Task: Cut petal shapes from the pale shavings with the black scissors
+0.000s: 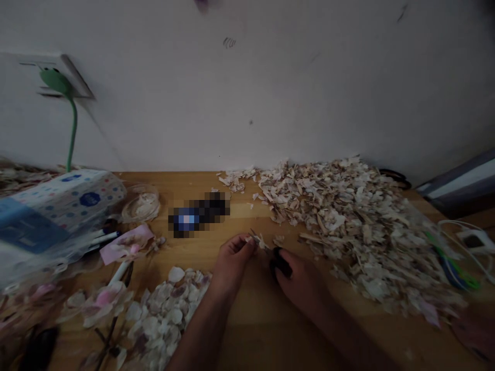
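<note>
My left hand is closed in a pinch on a small pale petal-like piece above the wooden table. Black-handled scissors are in my right hand, with their blades pointing at that piece and the left fingertips. A pile of round whitish pieces lies beside my left forearm. To the right of my hands spreads a large heap of pale and brown scraps.
A tissue box, a clear round container, pens and pink-centred flowers stand or lie at the left. Behind the table is a wall with a green plug. White cable lies far right.
</note>
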A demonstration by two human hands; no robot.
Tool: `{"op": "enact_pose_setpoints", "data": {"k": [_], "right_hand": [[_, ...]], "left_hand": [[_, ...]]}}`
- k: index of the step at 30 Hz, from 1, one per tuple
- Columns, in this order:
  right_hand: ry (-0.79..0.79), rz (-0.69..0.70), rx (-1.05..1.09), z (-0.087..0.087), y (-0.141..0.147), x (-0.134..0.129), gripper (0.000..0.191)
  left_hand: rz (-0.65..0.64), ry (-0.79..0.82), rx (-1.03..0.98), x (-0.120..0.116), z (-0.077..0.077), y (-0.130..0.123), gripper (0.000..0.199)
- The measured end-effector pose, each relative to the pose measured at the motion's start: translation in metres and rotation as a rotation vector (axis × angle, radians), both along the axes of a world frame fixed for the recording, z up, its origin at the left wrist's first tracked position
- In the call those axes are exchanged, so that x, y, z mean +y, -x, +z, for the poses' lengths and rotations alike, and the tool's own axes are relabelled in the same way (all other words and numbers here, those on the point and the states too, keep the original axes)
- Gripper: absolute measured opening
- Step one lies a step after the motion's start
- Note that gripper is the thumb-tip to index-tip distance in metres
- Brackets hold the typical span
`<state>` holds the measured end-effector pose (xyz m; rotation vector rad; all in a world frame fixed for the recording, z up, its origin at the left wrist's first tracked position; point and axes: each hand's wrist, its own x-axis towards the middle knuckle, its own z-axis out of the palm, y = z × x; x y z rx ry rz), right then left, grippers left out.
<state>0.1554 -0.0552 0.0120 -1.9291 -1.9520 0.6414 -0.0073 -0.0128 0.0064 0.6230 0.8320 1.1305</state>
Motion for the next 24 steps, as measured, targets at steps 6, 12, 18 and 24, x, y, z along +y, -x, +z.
{"op": "enact_pose_setpoints", "data": {"k": [6, 12, 18, 24], "right_hand": [[0.001, 0.006, 0.018, 0.0, 0.0, 0.001, 0.02], [-0.002, 0.012, 0.019, 0.001, 0.001, 0.0, 0.017], [0.022, 0.023, 0.006, 0.001, -0.002, 0.001, 0.018], [0.036, 0.011, 0.02, 0.004, 0.0, 0.002, 0.018]], "left_hand": [[-0.003, 0.073, -0.078, -0.001, 0.01, -0.002, 0.021], [-0.02, -0.027, 0.049, 0.0, 0.005, 0.0, 0.02], [-0.04, -0.143, 0.342, 0.004, 0.002, 0.008, 0.021], [-0.022, -0.087, 0.242, 0.004, 0.003, 0.005, 0.025]]}}
